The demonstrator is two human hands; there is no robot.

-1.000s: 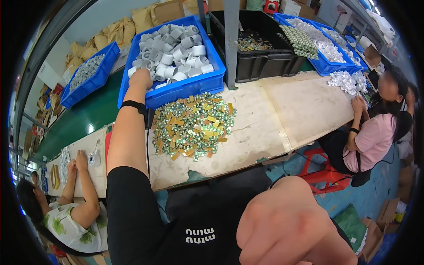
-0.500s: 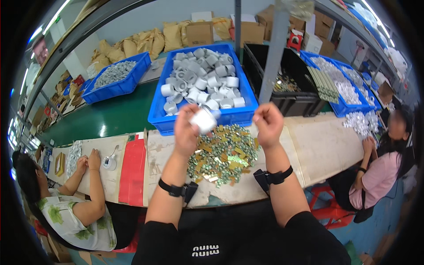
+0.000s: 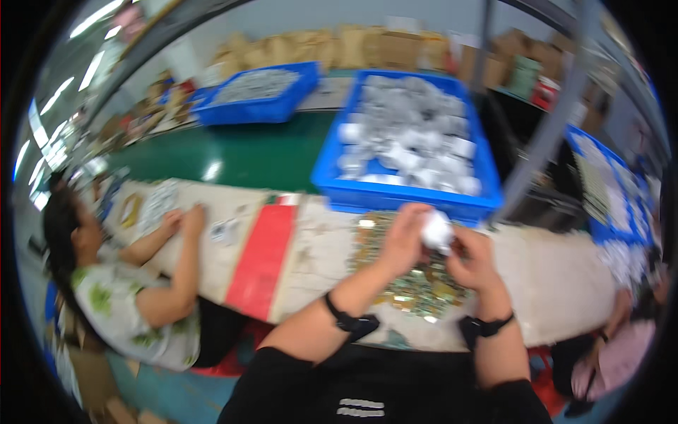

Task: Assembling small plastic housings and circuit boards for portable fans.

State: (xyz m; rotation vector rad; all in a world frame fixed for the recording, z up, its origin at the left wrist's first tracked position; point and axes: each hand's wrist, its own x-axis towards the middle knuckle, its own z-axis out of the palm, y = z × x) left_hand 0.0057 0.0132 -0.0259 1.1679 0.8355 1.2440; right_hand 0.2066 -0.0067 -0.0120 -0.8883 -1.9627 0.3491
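A white cup-shaped plastic part is held in my left hand, whose fingers are closed round its left side. My right hand is closed with its fingertips close against the part's lower right. Anything small between those fingertips is hidden and blurred. Beneath both hands lies a pile of small shiny green and gold pieces on the tabletop. Just beyond it stands a blue crate filled with similar white and grey cup-shaped parts.
At left a co-worker handles small things beside a red strip on the table. Another co-worker sits at right. A black bin and slanting metal post stand right of the crate. Another blue crate is at back left.
My view has swung left, so the scene sits further right. My hands, apart before, have come together at the white part, which stays in my left hand.
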